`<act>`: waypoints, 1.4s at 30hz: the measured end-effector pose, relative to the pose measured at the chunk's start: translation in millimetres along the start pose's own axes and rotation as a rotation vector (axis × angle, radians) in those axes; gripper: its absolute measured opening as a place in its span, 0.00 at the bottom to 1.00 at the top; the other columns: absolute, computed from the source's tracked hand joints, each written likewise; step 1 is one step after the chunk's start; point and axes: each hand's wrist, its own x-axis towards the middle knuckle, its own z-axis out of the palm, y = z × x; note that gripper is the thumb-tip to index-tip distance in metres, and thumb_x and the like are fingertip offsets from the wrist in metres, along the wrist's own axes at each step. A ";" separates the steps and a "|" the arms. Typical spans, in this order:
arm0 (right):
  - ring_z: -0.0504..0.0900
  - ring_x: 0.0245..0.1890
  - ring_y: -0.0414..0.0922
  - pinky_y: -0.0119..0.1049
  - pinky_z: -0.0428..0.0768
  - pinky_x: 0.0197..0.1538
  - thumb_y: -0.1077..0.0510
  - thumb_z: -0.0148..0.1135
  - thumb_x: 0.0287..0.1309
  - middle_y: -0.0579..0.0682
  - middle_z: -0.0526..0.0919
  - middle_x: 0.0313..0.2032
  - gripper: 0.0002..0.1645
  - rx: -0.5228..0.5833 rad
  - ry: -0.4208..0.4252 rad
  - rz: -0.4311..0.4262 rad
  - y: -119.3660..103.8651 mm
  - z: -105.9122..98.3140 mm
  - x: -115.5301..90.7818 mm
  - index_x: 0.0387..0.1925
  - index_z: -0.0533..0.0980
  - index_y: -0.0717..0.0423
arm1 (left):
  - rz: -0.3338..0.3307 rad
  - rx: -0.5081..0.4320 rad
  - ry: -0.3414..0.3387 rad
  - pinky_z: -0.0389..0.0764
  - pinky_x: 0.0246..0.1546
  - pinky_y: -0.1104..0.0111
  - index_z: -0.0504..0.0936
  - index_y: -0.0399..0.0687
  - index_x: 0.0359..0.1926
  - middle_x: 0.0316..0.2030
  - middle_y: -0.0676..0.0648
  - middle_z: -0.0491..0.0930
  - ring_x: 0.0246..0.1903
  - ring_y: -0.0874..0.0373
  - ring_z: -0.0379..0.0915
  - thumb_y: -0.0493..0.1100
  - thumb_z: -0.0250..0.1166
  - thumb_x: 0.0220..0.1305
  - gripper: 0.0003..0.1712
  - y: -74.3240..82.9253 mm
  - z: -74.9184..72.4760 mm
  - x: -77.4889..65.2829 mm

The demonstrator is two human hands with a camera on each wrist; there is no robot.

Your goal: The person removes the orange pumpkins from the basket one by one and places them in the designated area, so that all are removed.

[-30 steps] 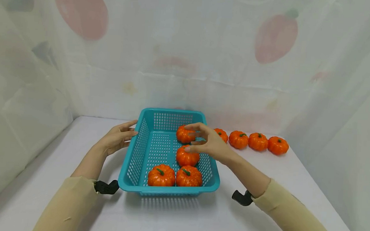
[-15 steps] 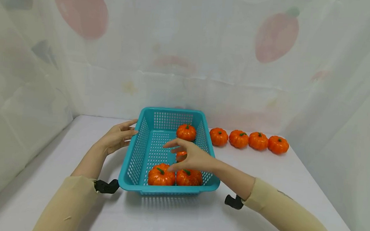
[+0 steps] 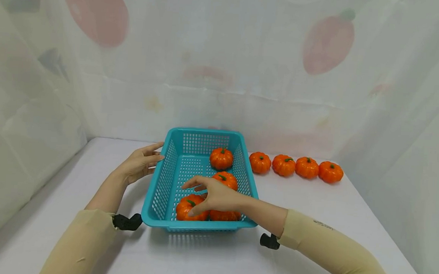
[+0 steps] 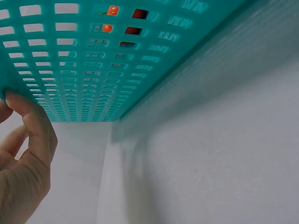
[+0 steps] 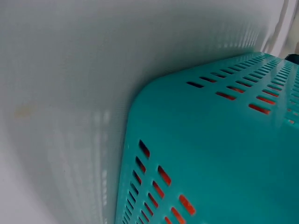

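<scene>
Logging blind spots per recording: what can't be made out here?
Head: stem of the near-right pumpkin, behind the right hand.
Head: dark marking on the right sleeve, too small to read.
Left wrist: part of the left hand, cut off by the left edge.
Right wrist: outlines of orange contents, masked by the basket.

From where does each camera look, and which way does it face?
Head: worn on the head, facing forward and down at basket and pumpkins; left hand, right hand and sleeves show.
Left wrist: worn there, facing the basket's side from outside; left hand shows.
Right wrist: worn there, facing a basket corner; right hand unseen.
Wrist views share the basket.
</scene>
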 end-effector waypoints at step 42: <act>0.74 0.62 0.40 0.33 0.76 0.63 0.56 0.75 0.52 0.44 0.78 0.61 0.35 -0.479 -0.023 -0.042 5.2 9.2 1.4 0.62 0.71 0.45 | -0.008 0.001 0.030 0.82 0.47 0.72 0.46 0.53 0.79 0.54 0.49 0.69 0.43 0.68 0.81 0.47 0.61 0.71 0.45 -4.4 0.6 2.6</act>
